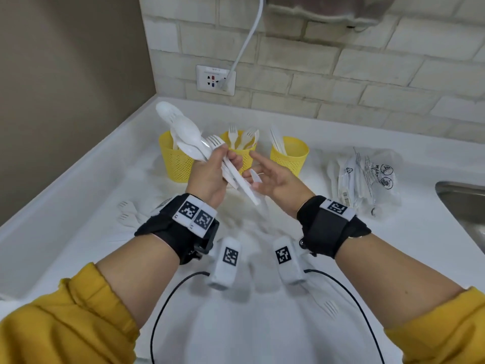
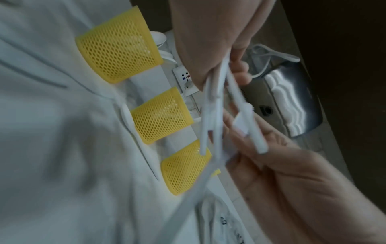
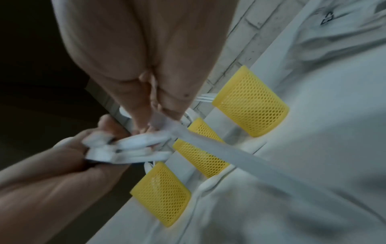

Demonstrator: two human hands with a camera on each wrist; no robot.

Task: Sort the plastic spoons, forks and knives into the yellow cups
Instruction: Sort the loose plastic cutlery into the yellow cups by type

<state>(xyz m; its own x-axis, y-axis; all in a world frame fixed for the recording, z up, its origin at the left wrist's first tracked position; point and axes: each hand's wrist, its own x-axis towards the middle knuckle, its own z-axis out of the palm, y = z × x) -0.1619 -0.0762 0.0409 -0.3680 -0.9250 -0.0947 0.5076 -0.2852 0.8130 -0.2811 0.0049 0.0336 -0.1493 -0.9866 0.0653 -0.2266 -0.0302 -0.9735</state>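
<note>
My left hand (image 1: 223,164) grips a bundle of white plastic cutlery (image 1: 189,135), spoons and a fork fanned upward, handles pointing down to the right. My right hand (image 1: 262,172) is just right of it and pinches a white knife (image 3: 219,148) at the bundle's lower end (image 3: 135,148). Behind the hands three yellow mesh cups stand in a row: the left cup (image 1: 175,164) holds spoons, the middle cup (image 1: 245,156) forks, the right cup (image 1: 288,156) knives. In the left wrist view the handles (image 2: 213,102) hang from my fist.
Loose forks lie on the white counter at the left (image 1: 128,214) and near the front right (image 1: 330,308). A clear plastic bag (image 1: 367,177) with more cutlery lies at the right, beside a steel sink (image 1: 462,203). The brick wall carries an outlet (image 1: 215,80).
</note>
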